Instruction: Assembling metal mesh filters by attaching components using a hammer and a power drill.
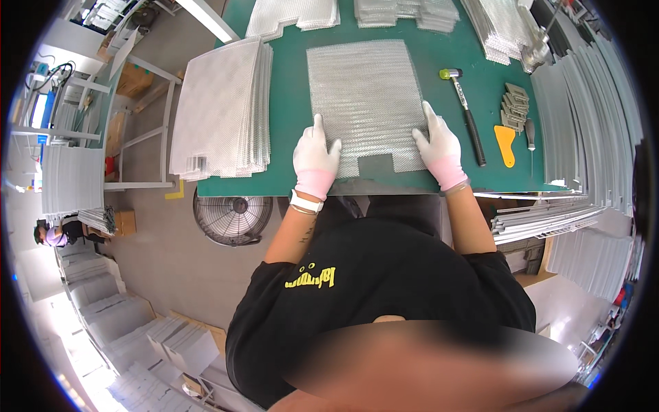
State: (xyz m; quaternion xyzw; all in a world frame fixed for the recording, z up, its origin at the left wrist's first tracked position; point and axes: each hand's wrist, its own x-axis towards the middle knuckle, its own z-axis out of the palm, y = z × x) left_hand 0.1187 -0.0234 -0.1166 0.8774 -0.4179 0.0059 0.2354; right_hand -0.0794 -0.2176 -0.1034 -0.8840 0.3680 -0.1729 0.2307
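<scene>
A silvery metal mesh sheet (367, 89) with a notch in its near edge lies on the green worktable (292, 75); whether it is one layer or several I cannot tell. My left hand (316, 156), in a white glove with a pink cuff, grips its left edge near the close corner, thumb over the top. Opposite, my right hand (439, 146) in a matching glove has the right edge between thumb and fingers. The undersides of both hands are hidden.
A tall mesh stack (220, 103) stands left; more mesh piles (292, 15) line the far side. To the right lie a hammer (468, 120), a yellow scraper (505, 144), a screwdriver (530, 134) and metal brackets (515, 108). A floor fan (233, 218) stands below left.
</scene>
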